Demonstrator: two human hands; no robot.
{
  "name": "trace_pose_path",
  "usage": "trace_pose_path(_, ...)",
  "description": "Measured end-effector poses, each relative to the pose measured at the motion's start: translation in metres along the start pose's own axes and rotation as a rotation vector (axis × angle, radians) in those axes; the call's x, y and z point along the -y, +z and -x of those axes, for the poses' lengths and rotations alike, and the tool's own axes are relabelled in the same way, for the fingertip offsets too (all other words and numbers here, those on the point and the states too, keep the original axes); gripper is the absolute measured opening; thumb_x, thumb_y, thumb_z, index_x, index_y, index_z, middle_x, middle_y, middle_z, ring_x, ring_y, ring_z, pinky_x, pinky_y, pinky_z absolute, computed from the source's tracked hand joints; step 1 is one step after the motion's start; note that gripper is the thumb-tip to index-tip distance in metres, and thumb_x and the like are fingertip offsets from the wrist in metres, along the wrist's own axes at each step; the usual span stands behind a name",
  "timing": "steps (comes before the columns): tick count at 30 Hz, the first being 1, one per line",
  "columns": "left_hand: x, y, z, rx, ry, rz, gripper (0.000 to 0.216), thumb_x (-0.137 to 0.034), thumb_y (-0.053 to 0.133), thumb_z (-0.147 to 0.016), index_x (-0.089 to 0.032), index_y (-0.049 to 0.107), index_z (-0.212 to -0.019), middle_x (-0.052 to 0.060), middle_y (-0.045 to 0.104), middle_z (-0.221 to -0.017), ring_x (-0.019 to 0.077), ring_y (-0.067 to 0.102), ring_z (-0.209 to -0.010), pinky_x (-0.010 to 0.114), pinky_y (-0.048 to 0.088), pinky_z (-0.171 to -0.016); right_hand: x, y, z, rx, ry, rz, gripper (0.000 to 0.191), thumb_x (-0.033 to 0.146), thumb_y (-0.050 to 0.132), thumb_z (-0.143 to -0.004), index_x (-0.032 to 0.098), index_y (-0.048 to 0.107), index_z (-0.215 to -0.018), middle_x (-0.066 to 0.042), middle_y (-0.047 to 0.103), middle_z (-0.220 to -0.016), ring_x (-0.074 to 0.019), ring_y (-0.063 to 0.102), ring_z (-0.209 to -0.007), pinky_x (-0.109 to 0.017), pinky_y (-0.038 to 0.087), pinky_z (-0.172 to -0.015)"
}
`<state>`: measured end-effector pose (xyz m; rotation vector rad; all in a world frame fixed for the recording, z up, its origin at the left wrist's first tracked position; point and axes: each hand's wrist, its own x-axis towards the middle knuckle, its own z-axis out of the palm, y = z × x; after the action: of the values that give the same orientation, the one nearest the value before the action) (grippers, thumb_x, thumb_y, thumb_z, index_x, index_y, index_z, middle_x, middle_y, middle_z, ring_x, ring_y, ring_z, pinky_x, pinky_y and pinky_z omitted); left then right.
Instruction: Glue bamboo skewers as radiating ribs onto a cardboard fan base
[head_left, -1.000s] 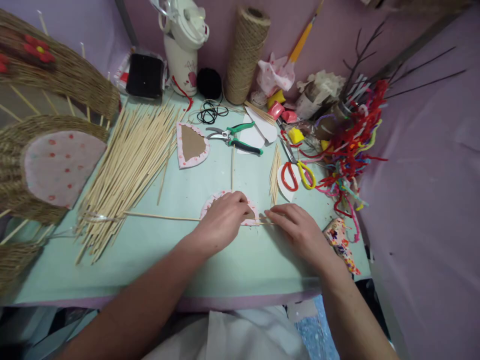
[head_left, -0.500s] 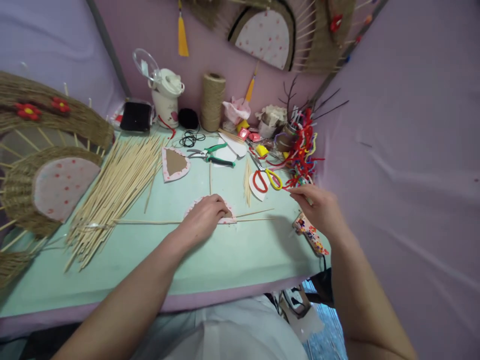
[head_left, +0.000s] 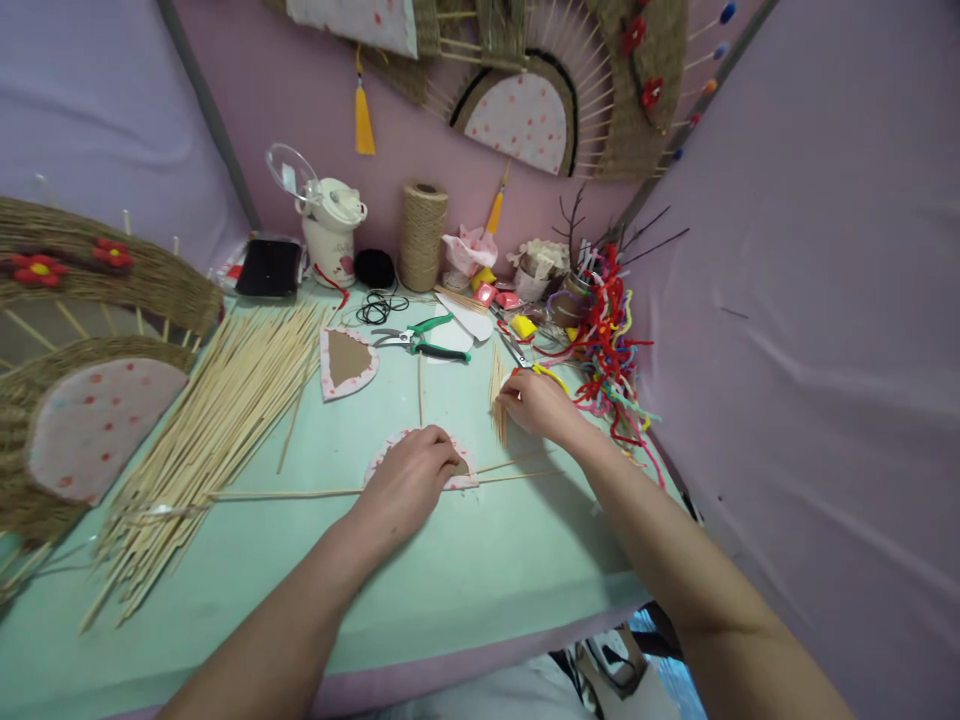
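Half-round piece: a card shape edged in spotted pink cloth, lying flat on the table, near its middle and towards the front.
Left hand: laid palm-down over the piece, fingers loosely extended and gripping nothing; it presses the piece onto the sticks beneath it.
Sticks under the piece: one long skewer runs out to the left and two thin sticks fan out to the right; a fourth points away towards the shears.
Right hand: fingers curled, tips touching the short-stick bundle just beyond the piece. I cannot tell whether a stick is already pinched.
Doing it well: my judgement is that the left palm should bear down evenly so the laid sticks do not swing. The right fingers should lift one stick by its near end rather than drag it, so the bundle does not scatter.
Close by: the scissors, partly hidden behind the right hand, and green-handled shears.
Further out: a second card shape, the big skewer pile at the left, pipe cleaners at the right, and a twine spool at the back wall.
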<state>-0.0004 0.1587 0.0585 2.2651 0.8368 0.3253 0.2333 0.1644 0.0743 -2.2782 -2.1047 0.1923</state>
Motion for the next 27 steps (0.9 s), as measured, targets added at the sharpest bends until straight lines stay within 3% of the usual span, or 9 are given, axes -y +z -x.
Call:
trace_pose_path(5,-0.002,-0.001,0.0,0.006,-0.021,0.005,0.036,-0.017,0.039,-0.094,-0.02,0.073,-0.082,0.006,0.065,-0.099,0.0208,0.058,-0.102,0.035,0.044,-0.091,0.005,0.003,-0.038,-0.001,0.14,0.078,0.034,0.032,0.046,-0.094,0.011,0.072,-0.096,-0.017,0.072,-0.098,-0.0231,0.065,-0.093,-0.028,0.041,-0.074)
trace_pose_path(11,0.001,0.002,0.001,-0.007,-0.03,0.003,0.035,-0.018,0.04,-0.094,-0.02,0.073,-0.082,0.006,0.064,-0.101,0.021,0.058,-0.099,0.037,0.043,-0.09,0.017,0.006,-0.072,0.046,0.241,0.118,0.032,0.02,0.054,-0.085,0.003,0.069,-0.108,-0.025,0.07,-0.106,-0.029,0.066,-0.101,-0.029,0.045,-0.076)
trace_pose_path(21,0.007,0.006,0.001,-0.029,0.045,-0.038,0.035,-0.016,0.041,-0.093,-0.02,0.075,-0.086,0.007,0.065,-0.101,0.0211,0.059,-0.1,0.036,0.043,-0.09,0.019,0.009,-0.095,0.105,0.316,0.076,0.045,0.016,0.06,-0.079,0.003,0.063,-0.123,-0.024,0.065,-0.12,-0.0293,0.06,-0.114,-0.03,0.047,-0.088)
trace_pose_path(27,0.007,0.007,0.0,-0.029,0.069,-0.08,0.034,-0.015,0.041,-0.091,-0.018,0.074,-0.086,0.008,0.066,-0.096,0.0224,0.059,-0.096,0.037,0.044,-0.087,0.017,0.006,-0.1,0.092,0.38,-0.008,0.045,0.018,0.065,-0.074,0.007,0.066,-0.118,-0.019,0.07,-0.108,-0.0281,0.063,-0.107,-0.03,0.048,-0.086)
